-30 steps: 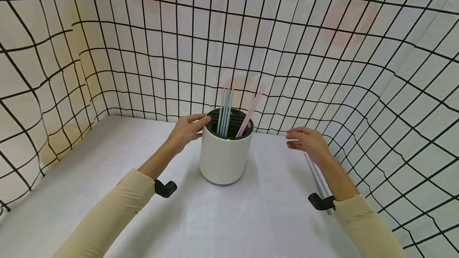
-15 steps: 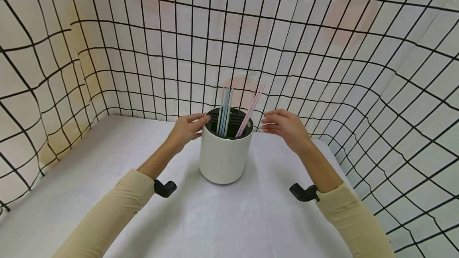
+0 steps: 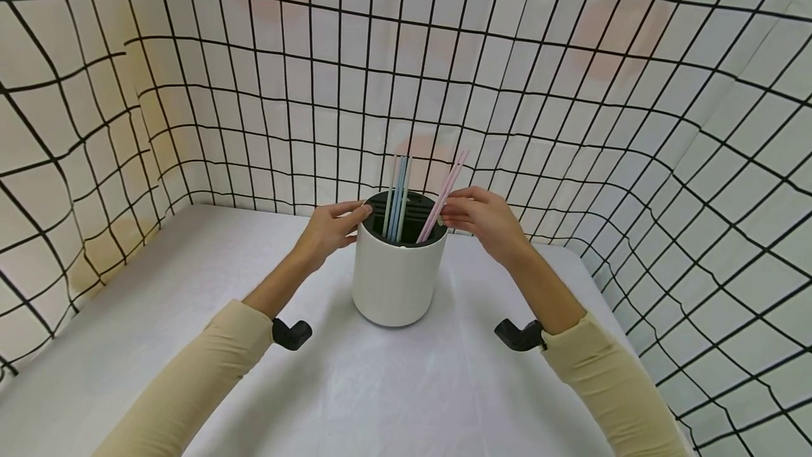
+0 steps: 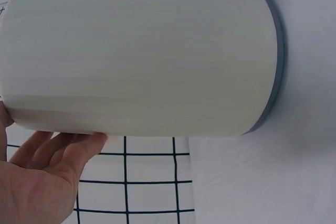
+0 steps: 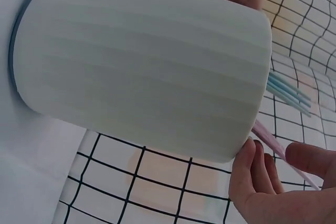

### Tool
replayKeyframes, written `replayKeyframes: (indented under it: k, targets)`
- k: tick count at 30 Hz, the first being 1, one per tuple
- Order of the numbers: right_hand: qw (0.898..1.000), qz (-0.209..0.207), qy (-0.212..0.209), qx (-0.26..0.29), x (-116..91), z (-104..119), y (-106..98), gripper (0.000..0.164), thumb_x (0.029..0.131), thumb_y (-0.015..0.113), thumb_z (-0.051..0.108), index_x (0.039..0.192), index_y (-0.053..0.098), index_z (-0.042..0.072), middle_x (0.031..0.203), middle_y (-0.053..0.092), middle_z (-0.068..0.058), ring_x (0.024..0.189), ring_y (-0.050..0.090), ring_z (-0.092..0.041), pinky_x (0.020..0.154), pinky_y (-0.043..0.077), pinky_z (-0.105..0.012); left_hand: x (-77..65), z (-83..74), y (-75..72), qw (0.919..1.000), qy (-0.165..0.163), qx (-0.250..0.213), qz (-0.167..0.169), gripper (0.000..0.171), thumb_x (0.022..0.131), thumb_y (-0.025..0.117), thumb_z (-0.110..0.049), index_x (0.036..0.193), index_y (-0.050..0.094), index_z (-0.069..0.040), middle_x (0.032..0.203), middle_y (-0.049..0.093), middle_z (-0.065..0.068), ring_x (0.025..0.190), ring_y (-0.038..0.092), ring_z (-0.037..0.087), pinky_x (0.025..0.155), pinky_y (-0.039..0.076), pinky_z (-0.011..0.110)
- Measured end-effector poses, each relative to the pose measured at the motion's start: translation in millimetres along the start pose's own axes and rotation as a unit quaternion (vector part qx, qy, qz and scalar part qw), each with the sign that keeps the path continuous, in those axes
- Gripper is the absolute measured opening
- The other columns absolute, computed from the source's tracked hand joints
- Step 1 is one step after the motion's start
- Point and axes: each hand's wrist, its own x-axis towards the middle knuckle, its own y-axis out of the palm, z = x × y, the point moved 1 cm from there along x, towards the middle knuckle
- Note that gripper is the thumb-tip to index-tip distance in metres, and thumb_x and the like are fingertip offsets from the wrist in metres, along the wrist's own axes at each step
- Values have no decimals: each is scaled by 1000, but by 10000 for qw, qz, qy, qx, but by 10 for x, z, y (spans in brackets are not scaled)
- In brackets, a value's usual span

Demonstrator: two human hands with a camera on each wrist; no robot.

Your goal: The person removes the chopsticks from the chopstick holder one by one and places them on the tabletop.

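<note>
A white cylindrical holder [image 3: 397, 281] with a black slotted top [image 3: 415, 211] stands upright on the table. Several thin pale-blue and greenish sticks [image 3: 397, 199] rise from its top, and pink sticks [image 3: 443, 196] lean right inside it. My left hand [image 3: 326, 231] grips the holder's left rim, thumb at the top edge and fingers against the outer wall [image 4: 89, 142]. At the right rim, my right hand [image 3: 485, 223] has its fingertips [image 5: 244, 153] touching the wall. Its thumb [image 5: 310, 158] stands apart from those fingers, near the pink sticks. The holder's inside is mostly hidden.
Black wire grid panels [image 3: 304, 90] enclose the table at the back and both sides, with pale cloth behind. A white cloth [image 3: 393, 386] covers the table. A black wrist mount [image 3: 292, 334] sits on each forearm.
My right hand has moved left from above the table's right side to the holder's right rim. The left hand and the holder stay in place.
</note>
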Motion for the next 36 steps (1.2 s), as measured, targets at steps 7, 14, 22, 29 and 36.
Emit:
replayKeyframes:
  k: [7, 14, 22, 29, 36]
  targets:
    - [9997, -38, -2, -245, 25, -24, 77, 31, 101, 64, 16, 125, 59, -2, 121, 65, -13, 105, 67, -19, 107, 54, -35, -11, 2, -10, 10000, -12, -74, -55, 56, 98, 68, -39, 145, 57, -10, 145, 59, 10, 137, 54, 27, 109, 53, 41]
    - [9983, -256, 69, -516, 37, -58, 97, 29, 100, 67, 20, 123, 62, 3, 118, 69, -12, 108, 67, -22, 115, 47, -40, -2, 2, -19, 10000, 0, -23, -51, 56, 99, 68, -39, 146, 56, -10, 147, 58, 10, 138, 54, 27, 109, 53, 41]
    - [9986, -345, 49, -403, 49, -59, 89, 26, 98, 70, 22, 117, 64, 5, 109, 71, -7, 101, 69, -20, 115, 48, -40, 4, -4, -21, 10000, -24, 13, -43, 57, 99, 67, -39, 146, 55, -10, 147, 57, 10, 138, 54, 27, 108, 53, 41]
    - [9988, -382, -154, -274, 52, -12, 35, 28, 98, 70, 22, 117, 61, 4, 102, 71, -9, 91, 72, -18, 96, 61, -34, 5, 1, -5, 10000, 14, -38, -23, 56, 99, 68, -39, 145, 57, -9, 146, 58, 11, 138, 54, 27, 108, 53, 41]
    - [9978, -522, -366, -153, -7, 119, -47, 27, 99, 69, 20, 118, 60, 3, 101, 71, -4, 89, 73, -17, 88, 63, -27, 20, 14, 9, 10000, -29, -52, -21, 56, 98, 68, -39, 145, 57, -10, 146, 58, 11, 138, 54, 27, 109, 53, 41]
